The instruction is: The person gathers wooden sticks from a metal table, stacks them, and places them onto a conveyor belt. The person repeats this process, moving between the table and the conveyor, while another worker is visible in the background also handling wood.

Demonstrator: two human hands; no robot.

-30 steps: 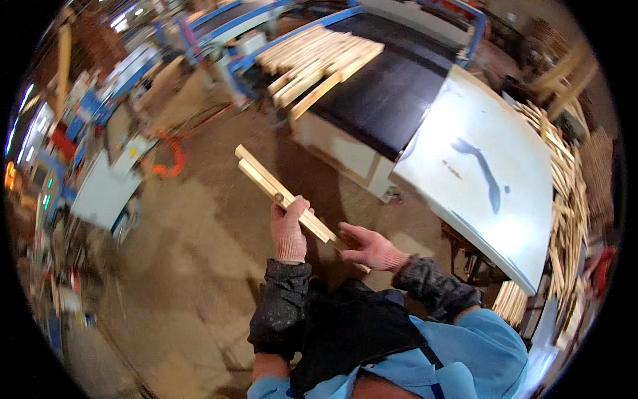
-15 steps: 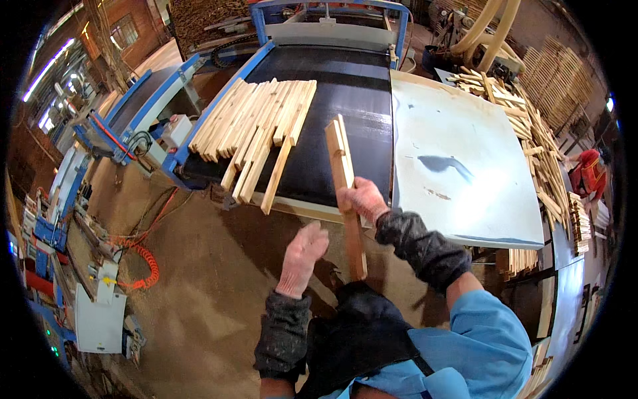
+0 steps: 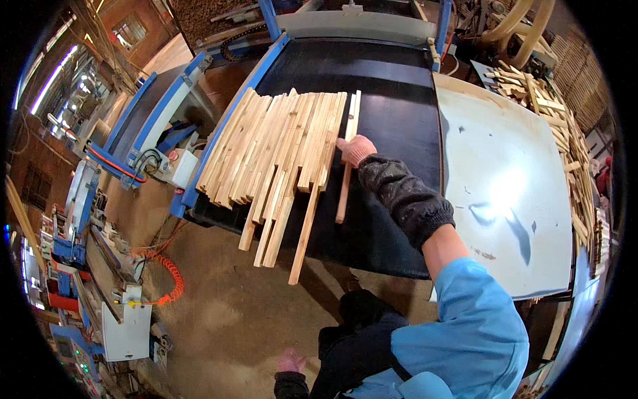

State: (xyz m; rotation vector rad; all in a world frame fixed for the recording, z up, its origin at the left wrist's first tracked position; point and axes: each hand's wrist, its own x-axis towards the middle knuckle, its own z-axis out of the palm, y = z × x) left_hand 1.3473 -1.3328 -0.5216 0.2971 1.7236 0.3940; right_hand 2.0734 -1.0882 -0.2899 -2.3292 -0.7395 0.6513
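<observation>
My right hand [image 3: 357,150], in a pinkish work glove, is closed around a narrow pair of wooden strips [image 3: 345,183] on the dark conveyor belt. The strips lie lengthwise, just right of a row of pale wooden strips [image 3: 272,146] set side by side. A thin gap of belt separates them from that row. Several strips of the row stick out past the belt's near edge. Low by my body hangs my left hand [image 3: 291,360], also gloved, with nothing visible in it; its fingers look loosely apart, though small and blurred.
The black belt [image 3: 392,226] runs away under a grey crossbar [image 3: 359,26] with blue posts. A pale sheet-topped table [image 3: 505,233] adjoins it on the right, with a heap of wooden strips [image 3: 565,146] beyond. Left stand another blue-framed conveyor [image 3: 143,113] and a coiled orange hose [image 3: 174,282].
My right hand has carried the wooden strips forward and down onto the belt beside the row. My left hand has dropped back toward my body. The view has shifted.
</observation>
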